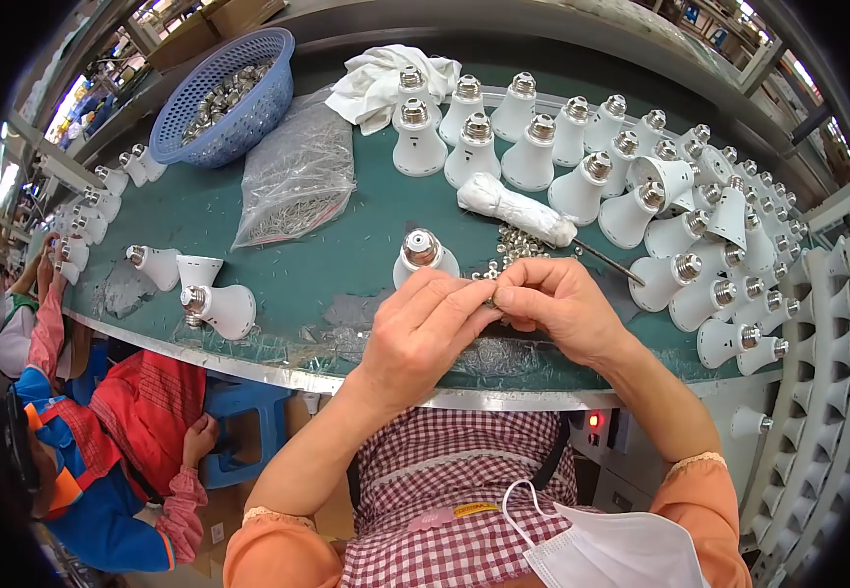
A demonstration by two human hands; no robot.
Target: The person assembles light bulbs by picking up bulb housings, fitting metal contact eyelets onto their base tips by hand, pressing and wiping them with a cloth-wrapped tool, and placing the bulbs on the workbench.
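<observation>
My left hand (415,328) and my right hand (564,306) meet near the table's front edge, fingertips pinched together. Whatever sits between them is too small and covered to make out. Just beyond the fingers lies a pile of tiny shiny metal pieces (518,241). A white bulb housing with a metal screw cap (425,253) stands upright directly behind my left hand, partly hidden by it. Behind the pile, a tool with a white-wrapped handle (511,207) lies with its thin metal shaft pointing right.
Many white bulb housings (528,162) crowd the back and right. Several lie tipped over at left, including one housing (227,312). A bag of metal pins (297,176), blue basket of metal caps (219,147) and white cloth (386,83) are behind. A co-worker (101,461) sits at left.
</observation>
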